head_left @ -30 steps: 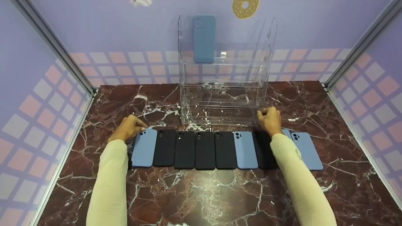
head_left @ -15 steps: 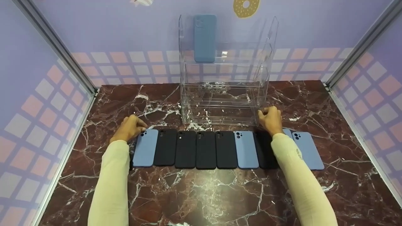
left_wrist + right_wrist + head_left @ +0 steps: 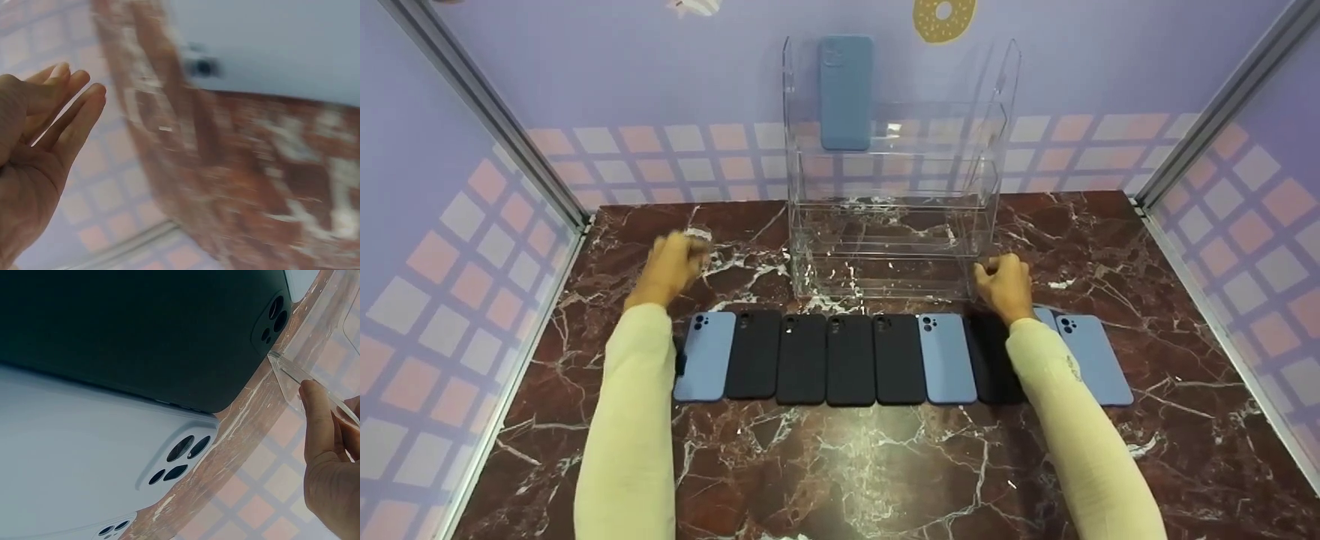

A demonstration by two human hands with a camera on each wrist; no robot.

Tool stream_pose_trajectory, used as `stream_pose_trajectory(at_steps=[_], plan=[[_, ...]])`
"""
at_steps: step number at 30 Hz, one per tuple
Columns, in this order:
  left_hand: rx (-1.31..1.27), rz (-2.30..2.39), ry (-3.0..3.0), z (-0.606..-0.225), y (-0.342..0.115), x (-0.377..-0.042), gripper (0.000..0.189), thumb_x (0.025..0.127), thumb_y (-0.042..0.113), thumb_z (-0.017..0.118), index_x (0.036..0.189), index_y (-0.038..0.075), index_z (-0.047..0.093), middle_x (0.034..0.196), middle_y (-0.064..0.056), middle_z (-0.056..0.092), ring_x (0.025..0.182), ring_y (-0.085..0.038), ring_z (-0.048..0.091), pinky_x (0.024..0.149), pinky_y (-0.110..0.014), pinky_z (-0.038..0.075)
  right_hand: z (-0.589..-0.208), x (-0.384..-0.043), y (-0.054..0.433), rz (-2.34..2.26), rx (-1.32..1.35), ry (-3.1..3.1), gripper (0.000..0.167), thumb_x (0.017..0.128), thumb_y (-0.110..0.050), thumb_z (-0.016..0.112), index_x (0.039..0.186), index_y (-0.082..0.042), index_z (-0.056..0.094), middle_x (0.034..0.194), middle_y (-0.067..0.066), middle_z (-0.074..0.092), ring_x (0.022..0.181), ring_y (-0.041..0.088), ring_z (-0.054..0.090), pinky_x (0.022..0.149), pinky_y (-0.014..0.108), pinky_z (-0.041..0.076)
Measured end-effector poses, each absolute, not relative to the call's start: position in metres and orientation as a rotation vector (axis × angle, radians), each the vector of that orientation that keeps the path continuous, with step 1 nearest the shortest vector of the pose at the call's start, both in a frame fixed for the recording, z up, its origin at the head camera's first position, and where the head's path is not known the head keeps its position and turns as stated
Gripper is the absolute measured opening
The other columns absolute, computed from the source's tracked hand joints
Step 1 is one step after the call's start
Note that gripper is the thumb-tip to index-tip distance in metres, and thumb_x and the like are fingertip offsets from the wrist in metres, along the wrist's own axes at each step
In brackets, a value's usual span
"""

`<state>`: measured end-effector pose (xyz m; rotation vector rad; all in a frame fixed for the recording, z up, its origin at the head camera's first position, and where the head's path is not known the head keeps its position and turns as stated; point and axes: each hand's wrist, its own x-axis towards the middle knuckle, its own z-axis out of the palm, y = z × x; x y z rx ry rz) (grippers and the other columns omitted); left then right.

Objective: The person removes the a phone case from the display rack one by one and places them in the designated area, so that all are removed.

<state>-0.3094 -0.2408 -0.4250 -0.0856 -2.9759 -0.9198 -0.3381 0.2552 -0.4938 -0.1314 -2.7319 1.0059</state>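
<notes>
My left hand [image 3: 670, 264] hovers blurred above the table, beyond the leftmost blue phone case [image 3: 706, 356]. In the left wrist view its fingers [image 3: 79, 121] are nearly straight, thumb close to them, holding nothing. At the right front corner of a clear acrylic tiered display stand [image 3: 885, 257], my right hand [image 3: 1005, 285] pinches the side panel. The right wrist view shows that panel's edge [image 3: 289, 374] between its fingers. A blue phone case [image 3: 846, 94] stands upright on the top tier, at its left. Black and blue cases lie in a row before the stand, camera holes facing up.
Several black phone cases [image 3: 850, 360] fill the middle of the row, with a blue case [image 3: 949, 358] among them. Another blue case [image 3: 1095, 360] lies at the right end, partly beside my sleeve. Patterned purple walls [image 3: 1110, 75] enclose the marbled table [image 3: 780, 465] on three sides.
My left hand has lifted off the top edge of the leftmost blue phone case and moved away from me. My right hand stays at the stand; the cases look unmoved.
</notes>
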Motion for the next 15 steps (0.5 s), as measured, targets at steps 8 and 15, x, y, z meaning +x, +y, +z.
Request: stream_pose_trajectory(at_steps=[8,15], plan=[[-0.094,-1.008,-2.659,-0.354,-0.19,-0.344,0.029,0.101,0.006,0.06,0.129,0.0,0.066,0.13,-0.019,0.065,0.104,-0.032,0.07,0.093,-0.038,0.055,-0.497,-0.336,0.257,1.013,-0.131,-2.741,0.028,0.095,-0.015,0.064,0.077,0.006,0.07,0.086,0.024,0.072,0.079,0.04,0.064,0.08,0.055,0.049],[-0.082,-1.087,-2.48,-0.31,-0.138,-0.369,0.031,0.099,0.011,0.065,0.128,0.004,0.067,0.123,-0.013,0.071,0.108,-0.021,0.069,0.096,-0.024,0.05,-0.495,-0.338,0.255,1.02,-0.128,-2.734,0.026,0.095,-0.013,0.064,0.081,0.008,0.072,0.09,0.026,0.073,0.084,0.041,0.066,0.084,0.057,0.049]])
